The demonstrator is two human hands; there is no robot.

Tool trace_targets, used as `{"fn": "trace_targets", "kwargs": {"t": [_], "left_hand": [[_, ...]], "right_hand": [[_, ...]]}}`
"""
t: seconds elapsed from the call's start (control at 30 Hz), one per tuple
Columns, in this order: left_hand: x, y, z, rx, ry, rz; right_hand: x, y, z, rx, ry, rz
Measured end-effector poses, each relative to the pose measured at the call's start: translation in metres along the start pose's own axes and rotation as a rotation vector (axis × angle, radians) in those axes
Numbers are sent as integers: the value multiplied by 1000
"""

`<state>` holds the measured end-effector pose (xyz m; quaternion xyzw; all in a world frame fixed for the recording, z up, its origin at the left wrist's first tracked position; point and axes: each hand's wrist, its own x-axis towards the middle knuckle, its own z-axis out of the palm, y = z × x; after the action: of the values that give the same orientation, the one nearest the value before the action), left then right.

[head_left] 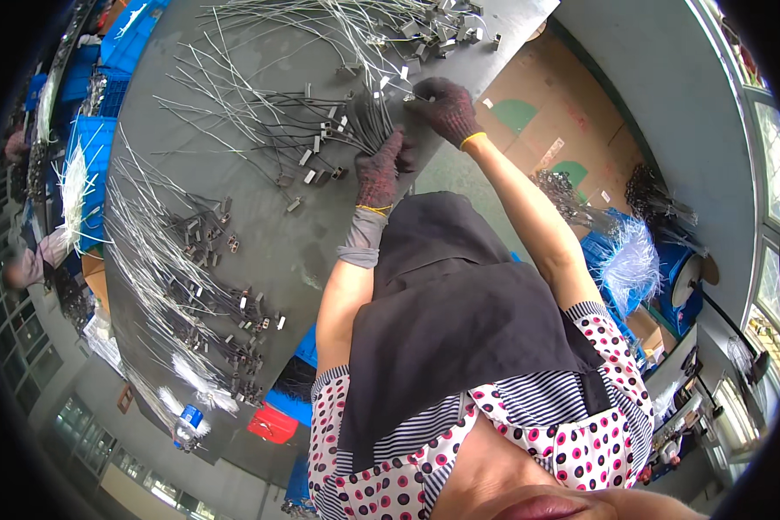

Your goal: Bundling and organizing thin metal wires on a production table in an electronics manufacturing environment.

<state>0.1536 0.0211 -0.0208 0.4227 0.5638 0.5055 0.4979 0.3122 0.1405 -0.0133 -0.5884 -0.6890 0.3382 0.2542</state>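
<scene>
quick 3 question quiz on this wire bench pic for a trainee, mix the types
1. True or false: both hands wear dark knit gloves.
2. What does the left hand grip? A) a wire bundle B) a red box C) scissors
3. Which hand reaches farther up the grey table?

Key:
1. True.
2. A, the wire bundle.
3. The right hand, pinching a wire end near the loose wires.

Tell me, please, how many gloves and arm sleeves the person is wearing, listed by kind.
Dark knit gloves: 2, one on the left hand, which grips the wire bundle, and one on the right hand
Grey arm sleeve: 1, on the left forearm
Total: 3
</scene>
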Motion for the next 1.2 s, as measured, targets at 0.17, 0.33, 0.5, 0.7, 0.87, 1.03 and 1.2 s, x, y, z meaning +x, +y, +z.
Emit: {"fn": "trace_targets", "kwargs": {"t": [0.17, 0.33, 0.5, 0.7, 0.87, 1.03, 1.2], "left_hand": [[0, -20, 16, -217, -104, -10], [14, -16, 34, -657, 120, -273], [32, -19, 43, -654, 163, -445], [63, -69, 45, -888, -15, -469], [64, -97, 54, -341, -17, -240], [65, -74, 74, -662, 70, -397], [63, -34, 73, -918, 250, -376]], "right_hand": [[-1, -10, -12, 258, -83, 95], [12, -7, -17, -260, -202, -34], [-9, 12, -30, -456, -266, -205], [-117, 72, -80, 239, -649, 304], [-256, 155, -123, -277, -938, 419], [-255, 213, -115, -220, -727, 464], [-234, 221, -100, -202, -603, 484]]}}
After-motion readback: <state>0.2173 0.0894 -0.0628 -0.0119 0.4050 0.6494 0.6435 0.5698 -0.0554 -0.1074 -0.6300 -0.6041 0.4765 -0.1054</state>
